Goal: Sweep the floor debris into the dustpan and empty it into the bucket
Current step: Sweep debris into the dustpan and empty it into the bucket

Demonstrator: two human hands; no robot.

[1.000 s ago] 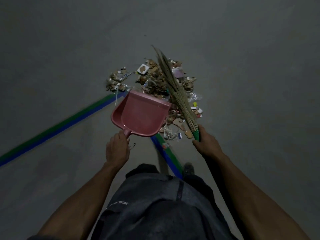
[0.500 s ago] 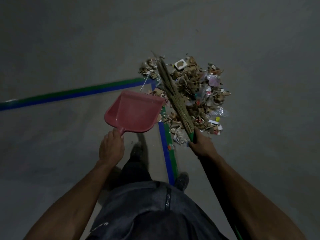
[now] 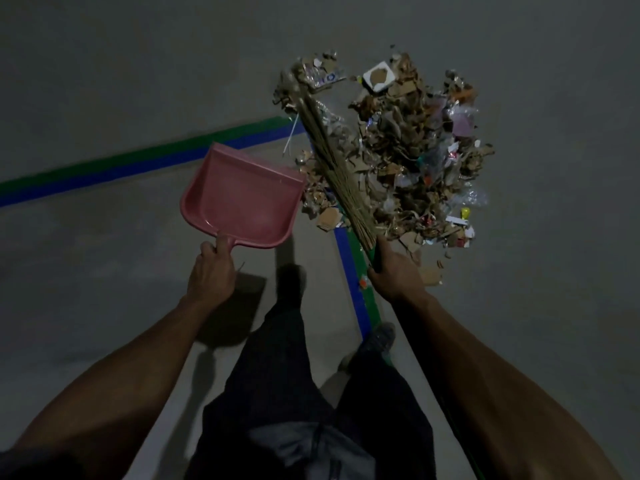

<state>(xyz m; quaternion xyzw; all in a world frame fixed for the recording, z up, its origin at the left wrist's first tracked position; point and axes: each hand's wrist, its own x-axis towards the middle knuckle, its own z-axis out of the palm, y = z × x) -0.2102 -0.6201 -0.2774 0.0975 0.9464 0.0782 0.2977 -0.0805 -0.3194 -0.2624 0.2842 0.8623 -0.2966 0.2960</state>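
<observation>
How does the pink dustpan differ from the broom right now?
The pink dustpan is smooth, broad plastic; the broom is a narrow bundle of straw bristles. The dustpan holds no debris and sits beside the debris pile; the broom lies across it. The left hand grips the dustpan, the right hand the broom.

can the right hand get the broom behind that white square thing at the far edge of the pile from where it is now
Probably yes. The right hand grips the broom, whose tips already lie at the debris pile's far edge, left of the white square piece. Only bare floor lies beyond it.
</observation>
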